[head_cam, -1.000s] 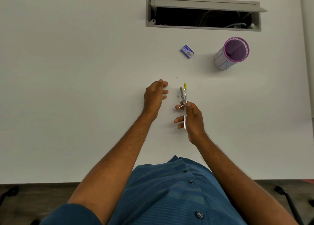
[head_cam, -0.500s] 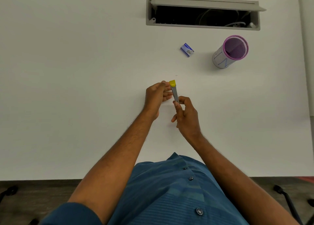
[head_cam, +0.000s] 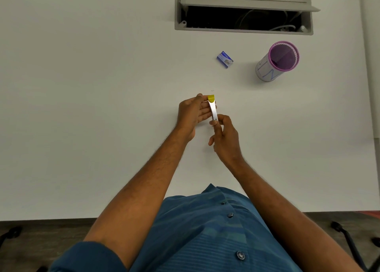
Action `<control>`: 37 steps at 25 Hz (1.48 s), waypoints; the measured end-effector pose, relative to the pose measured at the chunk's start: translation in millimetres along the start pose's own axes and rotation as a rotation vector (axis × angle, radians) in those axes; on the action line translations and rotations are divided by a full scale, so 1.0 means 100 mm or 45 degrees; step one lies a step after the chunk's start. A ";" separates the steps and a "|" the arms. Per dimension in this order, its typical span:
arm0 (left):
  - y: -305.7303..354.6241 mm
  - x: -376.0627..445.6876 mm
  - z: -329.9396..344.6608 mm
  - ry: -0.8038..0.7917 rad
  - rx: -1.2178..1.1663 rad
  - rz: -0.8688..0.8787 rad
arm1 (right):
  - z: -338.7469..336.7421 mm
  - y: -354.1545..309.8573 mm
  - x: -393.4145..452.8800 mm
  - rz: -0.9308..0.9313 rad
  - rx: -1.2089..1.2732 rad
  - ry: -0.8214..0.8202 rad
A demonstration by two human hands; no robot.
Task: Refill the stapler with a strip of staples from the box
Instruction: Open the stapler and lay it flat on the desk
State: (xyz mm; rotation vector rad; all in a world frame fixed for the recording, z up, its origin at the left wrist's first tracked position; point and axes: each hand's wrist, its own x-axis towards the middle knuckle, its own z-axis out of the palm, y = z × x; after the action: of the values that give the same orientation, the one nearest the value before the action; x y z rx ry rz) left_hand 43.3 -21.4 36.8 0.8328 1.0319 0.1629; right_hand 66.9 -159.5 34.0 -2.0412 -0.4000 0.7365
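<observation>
Silver, yellow-tipped stapler (head_cam: 212,109), a second ago in the right hand (head_cam: 225,137) alone, is now pinched by both hands above the bench (head_cam: 82,107); left hand (head_cam: 192,115) apparently seats staples; box (head_cam: 224,59) lies well apart.

left hand (head_cam: 192,115): fingers curled round stapler (head_cam: 212,109) far end | right hand (head_cam: 225,137): pinches its near end | both forearms bare, reaching forward
</observation>
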 end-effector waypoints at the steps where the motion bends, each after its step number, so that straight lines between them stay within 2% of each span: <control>1: 0.01 0.01 0.00 0.010 0.001 -0.002 | 0.00 0.00 0.01 -0.013 0.007 0.010; 4: 0.01 0.02 -0.01 -0.003 -0.018 -0.028 | 0.01 -0.02 0.04 0.071 0.049 -0.048; 8: 0.01 0.00 0.00 -0.028 -0.013 -0.042 | 0.02 -0.04 0.04 0.039 0.020 0.086; 11: -0.02 -0.02 -0.03 -0.105 0.153 -0.019 | 0.03 -0.05 0.04 -0.008 0.000 0.124; 15: -0.10 -0.02 -0.05 -0.085 0.375 0.059 | 0.02 -0.06 0.08 -0.076 -0.064 0.120; 21: -0.03 0.06 -0.11 -0.059 0.297 -0.011 | 0.04 -0.06 0.07 -0.010 0.071 0.129; 27: -0.06 0.10 -0.17 0.000 0.301 -0.012 | 0.06 -0.03 0.19 -0.021 0.025 0.083; 29: -0.06 0.10 -0.17 0.078 0.385 0.047 | 0.09 -0.03 0.20 -0.082 -0.071 0.055; 34: -0.02 0.13 -0.22 0.234 0.884 0.393 | 0.11 -0.02 0.22 -0.293 -0.370 0.043; 37: -0.04 0.14 -0.26 0.274 1.111 0.551 | 0.12 -0.01 0.25 -0.261 -0.390 0.012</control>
State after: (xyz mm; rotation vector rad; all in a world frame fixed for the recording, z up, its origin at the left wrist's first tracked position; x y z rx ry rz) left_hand 29.0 -3.3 18.2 1.8657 1.1130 0.1692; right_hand 78.5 -137.8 21.2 -2.2436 -0.7424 0.5660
